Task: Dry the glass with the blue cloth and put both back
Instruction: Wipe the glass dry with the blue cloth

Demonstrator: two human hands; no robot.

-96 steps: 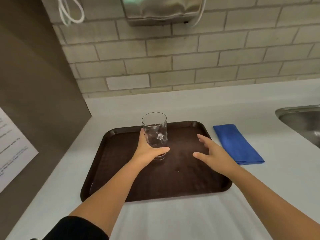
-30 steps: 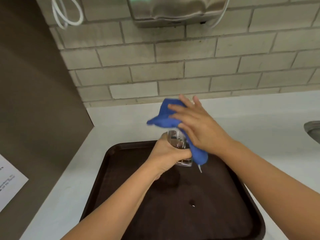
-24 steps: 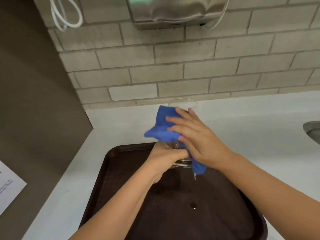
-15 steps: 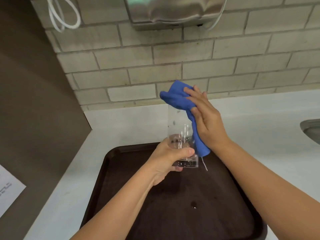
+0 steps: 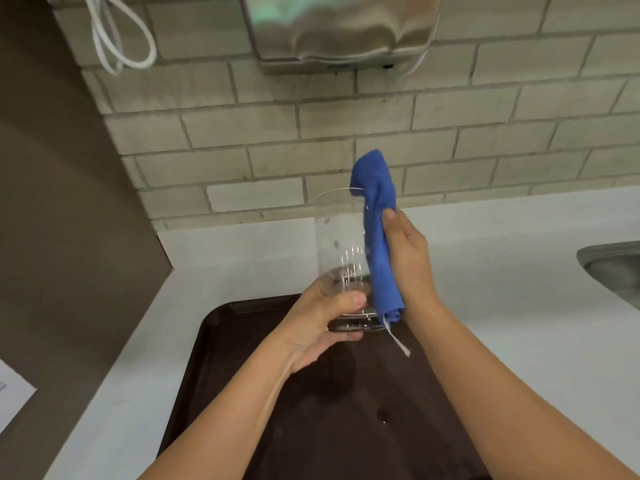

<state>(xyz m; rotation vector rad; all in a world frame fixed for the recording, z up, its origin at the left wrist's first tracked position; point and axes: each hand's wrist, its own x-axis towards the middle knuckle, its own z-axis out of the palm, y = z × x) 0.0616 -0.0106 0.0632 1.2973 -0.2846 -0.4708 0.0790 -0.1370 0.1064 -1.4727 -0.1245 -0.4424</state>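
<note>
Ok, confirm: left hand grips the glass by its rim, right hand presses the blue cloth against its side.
Head view: the left hand grips the glass near its base, not its rim; right hand and blue cloth are correct.

Shared kitchenette: tiled wall (image 5: 485,140), steel dispenser (image 5: 339,29), sink (image 5: 613,268), counter (image 5: 502,271), tray (image 5: 346,427).

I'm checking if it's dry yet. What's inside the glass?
The glass looks empty, with a couple of drops on its wall. The blue cloth runs down its outside. The left hand wraps the bottom, so that part is hidden.
</note>
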